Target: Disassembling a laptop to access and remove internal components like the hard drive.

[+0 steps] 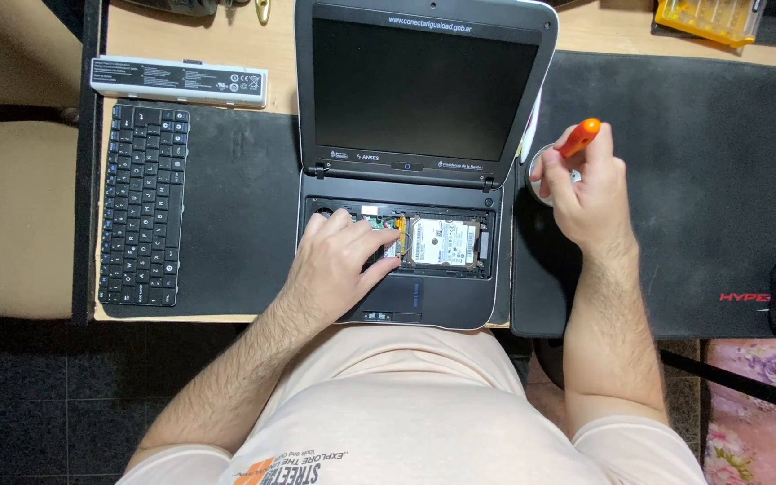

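Covering part of the opened laptop (460, 301), left hand (339, 260) hides components.

matt black plastic laptop (424, 90), shiny metal hard drive (443, 242), matt cloth desk mat (702, 180), wooden desk (199, 40)

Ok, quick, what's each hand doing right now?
Left hand: open, holding nothing, fingers resting inside the opened laptop, beside the hard drive.
Right hand: closed around an orange-handled screwdriver, over the black mat.
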